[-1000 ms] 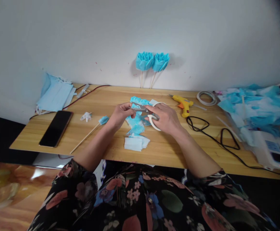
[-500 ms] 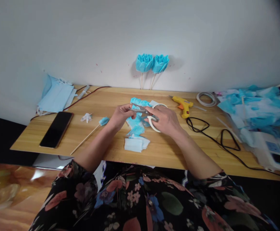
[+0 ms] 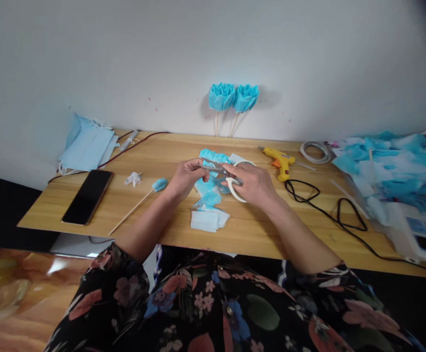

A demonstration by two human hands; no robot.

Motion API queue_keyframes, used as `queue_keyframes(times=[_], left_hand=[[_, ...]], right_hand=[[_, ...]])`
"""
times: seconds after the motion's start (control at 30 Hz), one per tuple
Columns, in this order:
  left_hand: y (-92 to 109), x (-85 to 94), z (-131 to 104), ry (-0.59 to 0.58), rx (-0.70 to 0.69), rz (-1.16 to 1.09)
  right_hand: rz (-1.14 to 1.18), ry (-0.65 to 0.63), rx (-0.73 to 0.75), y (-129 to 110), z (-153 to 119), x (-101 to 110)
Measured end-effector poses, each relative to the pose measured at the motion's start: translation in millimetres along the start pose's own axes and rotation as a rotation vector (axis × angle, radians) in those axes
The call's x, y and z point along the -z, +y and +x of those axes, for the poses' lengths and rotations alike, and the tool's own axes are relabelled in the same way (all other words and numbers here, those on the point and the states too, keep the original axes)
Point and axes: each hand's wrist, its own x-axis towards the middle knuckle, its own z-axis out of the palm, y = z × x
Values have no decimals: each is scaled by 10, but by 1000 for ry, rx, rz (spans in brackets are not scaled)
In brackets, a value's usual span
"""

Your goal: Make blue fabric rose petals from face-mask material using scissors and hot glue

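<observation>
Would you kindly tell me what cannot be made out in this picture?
- Head view: what, if anything, the left hand holds; its fingers hide it.
- Head view: any writing on the white device, too small.
- Head view: the right end of the blue pile, cut off by the edge.

No text, label, brand, number or sign could be read; the marks on the yellow glue gun [image 3: 281, 161] were too small to make out, and the blue-grey panel [image 3: 418, 226] on the white box [image 3: 400, 224] was too blurred to show any lettering
</observation>
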Motion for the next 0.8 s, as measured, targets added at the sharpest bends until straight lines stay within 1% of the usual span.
queue_keyframes(times=[0.2, 0.4, 0.63, 0.8], left_hand=[[-21, 5, 17, -12, 15, -57], [-25, 15, 23, -47, 64, -134], [-31, 27, 25, -74, 98, -204], [-35, 34, 29, -95, 85, -210]], right_hand=[[11, 16, 18, 2, -2, -16], [-25, 56, 47, -6, -3, -34], [-30, 64, 37, -11, -11, -52], [-35, 65, 25, -9, -14, -58]])
